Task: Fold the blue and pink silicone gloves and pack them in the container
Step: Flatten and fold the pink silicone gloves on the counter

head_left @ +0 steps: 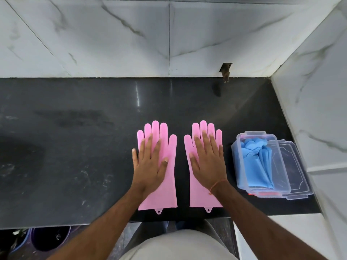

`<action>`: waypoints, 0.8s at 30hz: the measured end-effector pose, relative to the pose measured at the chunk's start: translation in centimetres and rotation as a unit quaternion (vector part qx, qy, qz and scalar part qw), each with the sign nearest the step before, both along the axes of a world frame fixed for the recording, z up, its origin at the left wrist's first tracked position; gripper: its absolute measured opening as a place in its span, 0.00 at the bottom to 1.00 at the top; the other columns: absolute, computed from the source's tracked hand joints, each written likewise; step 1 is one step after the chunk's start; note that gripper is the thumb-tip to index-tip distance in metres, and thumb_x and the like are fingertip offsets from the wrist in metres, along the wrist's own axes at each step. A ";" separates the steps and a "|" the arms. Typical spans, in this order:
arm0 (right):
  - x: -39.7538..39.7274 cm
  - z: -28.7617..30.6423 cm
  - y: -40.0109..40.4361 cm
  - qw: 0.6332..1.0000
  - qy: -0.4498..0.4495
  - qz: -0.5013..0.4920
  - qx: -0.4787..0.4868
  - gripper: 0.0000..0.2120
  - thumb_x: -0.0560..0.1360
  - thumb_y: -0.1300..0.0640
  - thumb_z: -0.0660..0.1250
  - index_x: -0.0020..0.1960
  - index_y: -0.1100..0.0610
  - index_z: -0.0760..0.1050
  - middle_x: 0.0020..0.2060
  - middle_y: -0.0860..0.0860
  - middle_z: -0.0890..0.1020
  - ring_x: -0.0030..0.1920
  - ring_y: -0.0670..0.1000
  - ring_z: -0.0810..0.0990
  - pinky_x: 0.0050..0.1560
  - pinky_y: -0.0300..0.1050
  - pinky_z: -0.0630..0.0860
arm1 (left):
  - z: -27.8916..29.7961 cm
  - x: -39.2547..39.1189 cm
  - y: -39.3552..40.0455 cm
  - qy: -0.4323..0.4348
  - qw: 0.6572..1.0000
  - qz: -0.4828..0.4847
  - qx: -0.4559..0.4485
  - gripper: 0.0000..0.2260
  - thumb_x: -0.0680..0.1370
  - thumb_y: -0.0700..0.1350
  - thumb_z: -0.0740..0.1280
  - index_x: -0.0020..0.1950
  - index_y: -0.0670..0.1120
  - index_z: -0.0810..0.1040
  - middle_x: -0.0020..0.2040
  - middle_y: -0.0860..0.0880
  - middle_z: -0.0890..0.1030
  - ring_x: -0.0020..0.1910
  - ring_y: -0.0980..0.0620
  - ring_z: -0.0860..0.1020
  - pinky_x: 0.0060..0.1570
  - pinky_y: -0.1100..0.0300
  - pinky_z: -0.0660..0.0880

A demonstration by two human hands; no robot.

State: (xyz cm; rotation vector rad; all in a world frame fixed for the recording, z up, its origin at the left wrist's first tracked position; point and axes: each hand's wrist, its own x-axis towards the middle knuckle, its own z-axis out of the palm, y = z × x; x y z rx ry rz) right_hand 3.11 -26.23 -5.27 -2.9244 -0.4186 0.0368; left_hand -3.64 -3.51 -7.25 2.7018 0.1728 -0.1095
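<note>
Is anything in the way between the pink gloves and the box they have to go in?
Nothing lies on the black counter between the right pink glove and the clear container. The container is open, its lid beside it. Blue gloves already fill its left side, so less room remains.

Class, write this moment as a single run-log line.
left hand: flat on left pink glove | right hand: flat on right pink glove | blue gloves: in container

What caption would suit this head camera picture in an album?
Both hands, left and right, press flat on two pink gloves beside a clear container holding blue gloves.
</note>
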 end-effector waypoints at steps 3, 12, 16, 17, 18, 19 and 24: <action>-4.8 0.5 -1.4 0.996 0.056 -0.063 0.003 0.32 0.85 0.42 0.54 0.86 0.49 0.51 0.87 0.54 0.53 0.86 0.62 0.52 0.83 0.66 0.58 | 0.7 -2.2 0.6 0.016 0.987 0.133 -0.089 0.33 0.86 0.55 0.64 0.89 0.49 0.58 0.91 0.46 0.52 0.88 0.39 0.54 0.84 0.35 0.54; -9.0 0.7 -3.5 0.973 0.166 -0.156 -0.039 0.34 0.84 0.39 0.59 0.85 0.47 0.52 0.85 0.54 0.56 0.81 0.62 0.62 0.79 0.58 0.67 | 1.3 -5.1 0.9 0.074 0.977 0.146 -0.138 0.29 0.86 0.51 0.68 0.86 0.48 0.66 0.88 0.49 0.56 0.85 0.41 0.58 0.82 0.33 0.63; -9.2 1.5 -3.5 0.968 0.176 -0.177 -0.014 0.35 0.82 0.41 0.64 0.84 0.49 0.55 0.82 0.54 0.63 0.78 0.60 0.67 0.75 0.57 0.72 | 1.6 -6.4 0.5 -0.020 0.994 0.034 -0.104 0.26 0.84 0.51 0.67 0.82 0.55 0.70 0.85 0.51 0.63 0.84 0.44 0.62 0.81 0.39 0.63; -9.5 1.6 -3.6 0.966 0.180 -0.184 -0.007 0.36 0.82 0.41 0.65 0.84 0.50 0.55 0.81 0.54 0.64 0.77 0.60 0.67 0.74 0.57 0.73 | 2.1 -6.2 0.2 -0.053 0.992 -0.002 -0.115 0.25 0.83 0.51 0.66 0.81 0.56 0.70 0.83 0.52 0.66 0.82 0.46 0.64 0.79 0.41 0.64; -9.8 1.6 -3.7 0.964 0.185 -0.191 0.000 0.37 0.82 0.42 0.66 0.84 0.51 0.54 0.80 0.54 0.65 0.77 0.60 0.67 0.74 0.57 0.73 | 2.5 -6.2 -0.4 -0.080 0.989 -0.043 -0.120 0.24 0.83 0.51 0.64 0.80 0.57 0.71 0.81 0.53 0.70 0.80 0.49 0.66 0.78 0.43 0.66; -10.2 1.6 -3.8 0.961 0.191 -0.197 0.007 0.38 0.82 0.42 0.67 0.84 0.51 0.54 0.80 0.54 0.65 0.77 0.60 0.67 0.75 0.56 0.72 | 3.1 -4.5 -1.5 -0.086 0.983 -0.086 -0.138 0.22 0.84 0.51 0.64 0.79 0.56 0.72 0.78 0.53 0.73 0.77 0.50 0.69 0.77 0.45 0.70; -12.1 1.7 -4.1 0.947 0.212 -0.237 0.049 0.37 0.82 0.41 0.67 0.84 0.52 0.55 0.80 0.54 0.66 0.77 0.58 0.69 0.76 0.56 0.71 | 6.5 2.8 -7.6 -0.028 0.964 -0.201 -0.173 0.21 0.85 0.45 0.67 0.79 0.48 0.76 0.68 0.49 0.84 0.66 0.48 0.81 0.67 0.51 0.80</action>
